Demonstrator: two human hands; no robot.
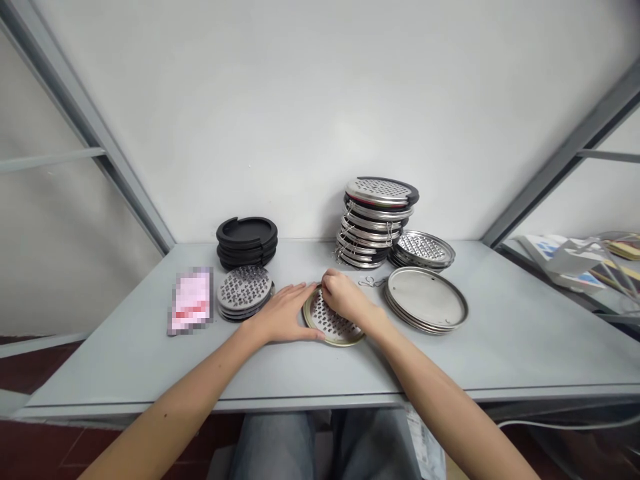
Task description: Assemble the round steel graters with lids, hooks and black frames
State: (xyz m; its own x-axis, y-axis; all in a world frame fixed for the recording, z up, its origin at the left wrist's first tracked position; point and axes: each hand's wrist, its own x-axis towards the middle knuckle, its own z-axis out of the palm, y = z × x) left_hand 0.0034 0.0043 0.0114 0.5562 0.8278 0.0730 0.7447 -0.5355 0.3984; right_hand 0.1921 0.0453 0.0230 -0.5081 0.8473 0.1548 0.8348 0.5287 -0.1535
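Observation:
A round steel grater disc [333, 325] with a brass-coloured rim lies on the grey table [120, 360] in front of me. My left hand [283, 313] cups the disc's left edge, with the fingers and thumb against the rim. My right hand [345, 297] sits on its upper side, fingertips gripping the rim and covering part of the perforated face. Just left of my left hand is a low stack of dark grater discs [244, 289]. Its lower discs are partly hidden by the top one.
Behind my hands stand black round rings [247, 240], a tall leaning stack of grater discs [375, 223], and another grater stack [423, 250]. Plain steel discs [425, 300] lie right, small wire clips [373, 282] nearby, a blurred pink packet [191, 301] left, and a white wall behind.

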